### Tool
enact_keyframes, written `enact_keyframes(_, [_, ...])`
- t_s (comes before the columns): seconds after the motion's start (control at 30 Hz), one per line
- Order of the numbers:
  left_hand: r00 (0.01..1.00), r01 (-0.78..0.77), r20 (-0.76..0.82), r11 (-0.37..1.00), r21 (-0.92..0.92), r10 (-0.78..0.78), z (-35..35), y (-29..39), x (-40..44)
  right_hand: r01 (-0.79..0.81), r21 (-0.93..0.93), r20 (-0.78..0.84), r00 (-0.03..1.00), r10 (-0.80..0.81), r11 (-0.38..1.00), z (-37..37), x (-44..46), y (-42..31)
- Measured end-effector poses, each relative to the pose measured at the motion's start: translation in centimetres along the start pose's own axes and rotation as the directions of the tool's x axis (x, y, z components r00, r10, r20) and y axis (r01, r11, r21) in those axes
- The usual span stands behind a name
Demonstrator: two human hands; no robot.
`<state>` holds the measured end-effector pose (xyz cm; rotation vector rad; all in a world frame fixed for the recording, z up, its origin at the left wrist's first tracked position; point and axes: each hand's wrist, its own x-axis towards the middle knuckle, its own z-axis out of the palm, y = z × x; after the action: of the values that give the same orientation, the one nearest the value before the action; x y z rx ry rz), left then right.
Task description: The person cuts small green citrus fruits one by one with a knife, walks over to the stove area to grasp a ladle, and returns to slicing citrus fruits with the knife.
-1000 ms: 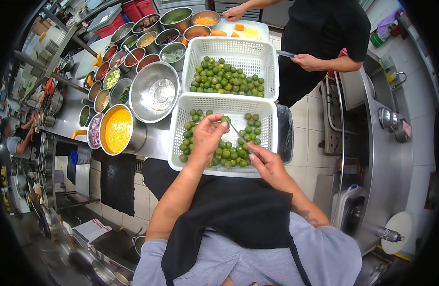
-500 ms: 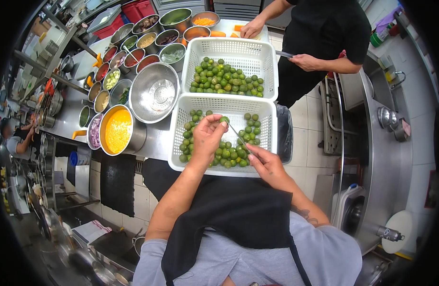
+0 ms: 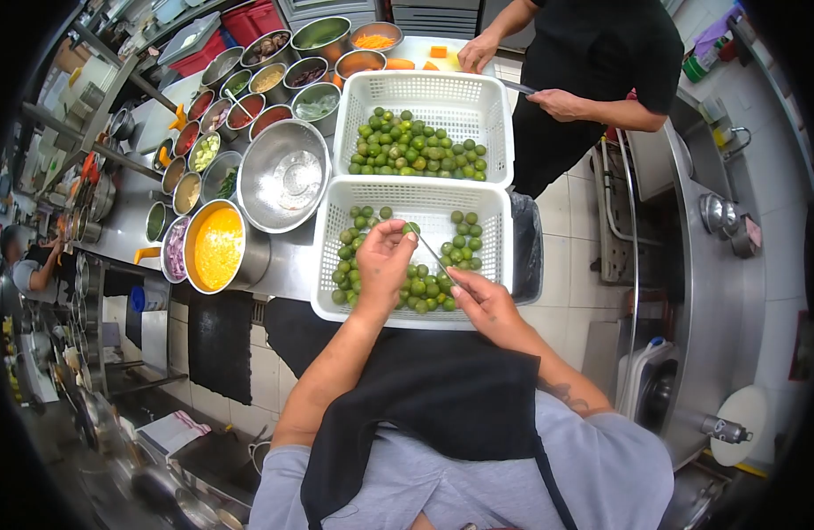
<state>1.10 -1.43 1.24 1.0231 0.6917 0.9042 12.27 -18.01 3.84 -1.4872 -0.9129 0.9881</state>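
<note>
My left hand pinches a small green lime between thumb and fingertips, above the nearer white perforated basket. Closed around the handle end of a slim knife is my right hand; the blade looks thin, almost edge-on, and its tip meets the lime. How far it cuts in is hidden. Below and around my hands lie many loose limes in the basket. A second white basket stands directly beyond, with more limes heaped along its near side.
Left of the baskets stand a steel colander, a pot of yellow liquid and several bowls of cut ingredients. Across the table a co-worker's hand rests near orange vegetable pieces; their other hand holds a knife.
My hands have shifted slightly left, still holding the lime and knife. The co-worker's hand has moved right, away from the orange pieces.
</note>
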Motion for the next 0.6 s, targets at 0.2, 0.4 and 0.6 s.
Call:
enact_keyframes(0.2, [1.000, -0.005, -0.012, 1.000, 0.001, 0.005, 0.2, -0.2, -0.4, 0.014, -0.038, 0.003, 1.000, -0.014, 0.999, 0.2, 0.4, 0.4])
enact_keyframes(0.4, [1.000, -0.012, 0.003, 1.000, -0.004, 0.012, 0.3, -0.7, -1.1, -0.002, -0.021, -0.002, 1.000, 0.002, 1.000, 0.4, 0.9, 0.3])
enact_keyframes(0.6, [0.998, 0.058, -0.002, 0.998, 0.006, -0.058, -0.2, -0.4, -0.8, 0.043, -0.066, -0.031, 0.999, -0.045, 0.997, 0.5, 0.8, 0.6])
